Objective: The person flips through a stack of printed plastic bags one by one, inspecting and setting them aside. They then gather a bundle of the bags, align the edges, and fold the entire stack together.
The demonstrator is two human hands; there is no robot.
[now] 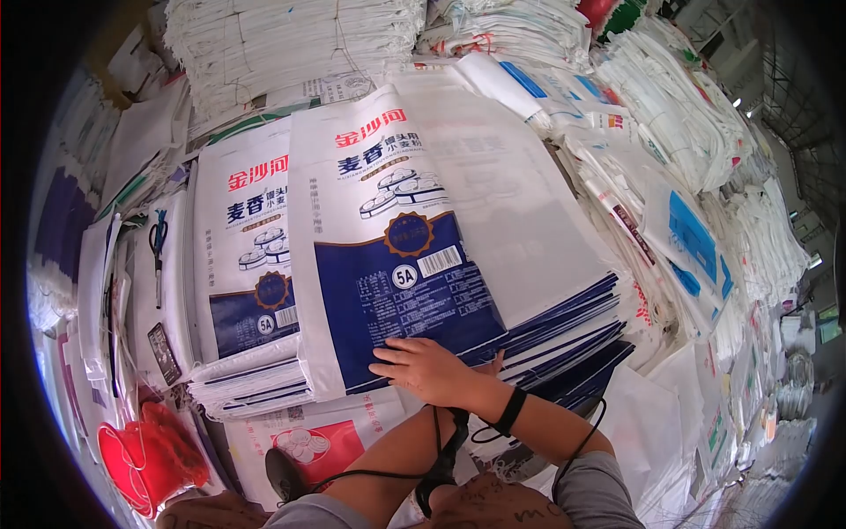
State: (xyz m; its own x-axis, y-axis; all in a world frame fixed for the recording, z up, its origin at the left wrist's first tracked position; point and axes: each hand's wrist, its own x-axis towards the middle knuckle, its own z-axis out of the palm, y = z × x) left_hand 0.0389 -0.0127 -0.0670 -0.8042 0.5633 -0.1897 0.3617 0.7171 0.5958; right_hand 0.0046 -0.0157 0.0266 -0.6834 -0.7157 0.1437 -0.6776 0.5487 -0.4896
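The right hand (423, 368) is pressing palm-down, fingers spread, on the dark blue lower part of a flat white-and-blue woven bag with red and blue Chinese lettering (401, 256). The left hand (498, 362) is showing only a little of its fingers behind the right forearm, by the lower edge of the bags; whether it is pinching anything, I cannot tell. A black band (510, 411) is circling the right wrist, and a thin black cord (370, 475) is running across the left forearm.

The bag is lying face up, overlapping a neat pile of matching printed bags (251, 264) on its left and a pile topped by a plain white side (529, 238) on its right. Farther left, dark-handled metal scissors (158, 242) are resting on white folded sacks (138, 282), above a small dark rectangular object (164, 353). A crumpled bright red bag (150, 458) is sitting at the lower left, near a dark shoe (284, 476) and a white sack with a pink panel (322, 445). Beyond the bags, a tall stack of white sacks (291, 44) is standing tied with string.
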